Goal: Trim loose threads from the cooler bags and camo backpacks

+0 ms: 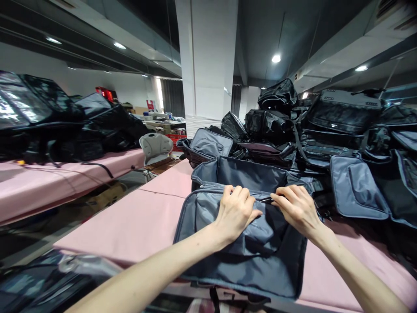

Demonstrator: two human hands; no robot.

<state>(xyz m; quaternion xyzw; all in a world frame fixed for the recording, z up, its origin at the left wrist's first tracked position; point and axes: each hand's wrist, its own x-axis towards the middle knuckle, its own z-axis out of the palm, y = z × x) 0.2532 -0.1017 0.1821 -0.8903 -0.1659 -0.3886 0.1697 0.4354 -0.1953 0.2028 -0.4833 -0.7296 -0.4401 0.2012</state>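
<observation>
An open bag (247,274) with grey-blue lining lies on the pink-covered table in front of me, its flap folded down towards me. On the flap's inside is a loose fabric pocket (205,208). My left hand (236,213) is closed over the pocket's upper edge, its thumb sticking out to the right. To its right, my right hand (295,206) pinches the same edge where a thin dark strip (267,200) shows between the hands. Fingers hide what exactly the right fingertips hold. Behind both hands the bag's deep main compartment (250,174) stands open.
Dark bags (339,113) are heaped at the back and right of the pink table (130,221). One open bag (358,187) lies close to my right hand. Across an aisle, a second pink table (81,178) bears more bags. A grey chair (156,148) and a white pillar (208,61) stand beyond.
</observation>
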